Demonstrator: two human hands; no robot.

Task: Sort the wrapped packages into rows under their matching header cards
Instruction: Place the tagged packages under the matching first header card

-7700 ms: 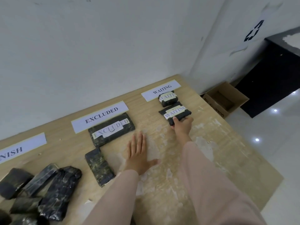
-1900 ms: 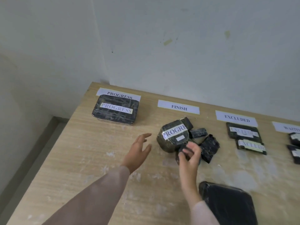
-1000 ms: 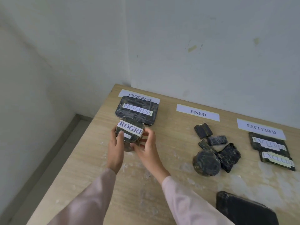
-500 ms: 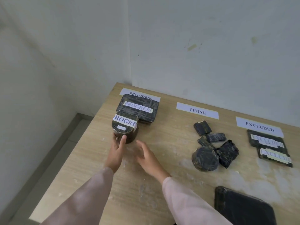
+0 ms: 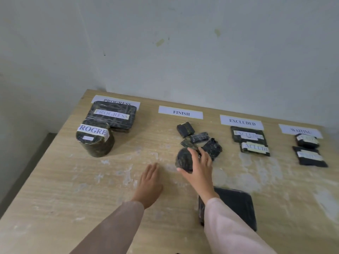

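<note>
Four header cards line the table's far edge: PROGRESS [image 5: 102,99], FINISH [image 5: 180,112], EXCLUDED [image 5: 241,122], WAITING [image 5: 300,131]. A flat PROGRESS package [image 5: 112,114] and a round PROGRESS package [image 5: 95,138] sit under the first card. Several dark unlabelled packages [image 5: 198,140] lie heaped under FINISH. My right hand [image 5: 199,169] curls around a round dark package [image 5: 183,159] at the heap's near edge. My left hand [image 5: 149,182] lies flat and open on the table. Two EXCLUDED packages [image 5: 249,142] and two WAITING packages [image 5: 308,150] lie in rows.
A large flat black package [image 5: 236,202] lies near the front, partly under my right sleeve. The wooden table [image 5: 73,180] meets the wall at the back; its left edge drops to the floor.
Both hands let go of the round PROGRESS package, which now stands below the flat one. My right hand moved right onto the round dark package; my left hand drew back to the middle.
</note>
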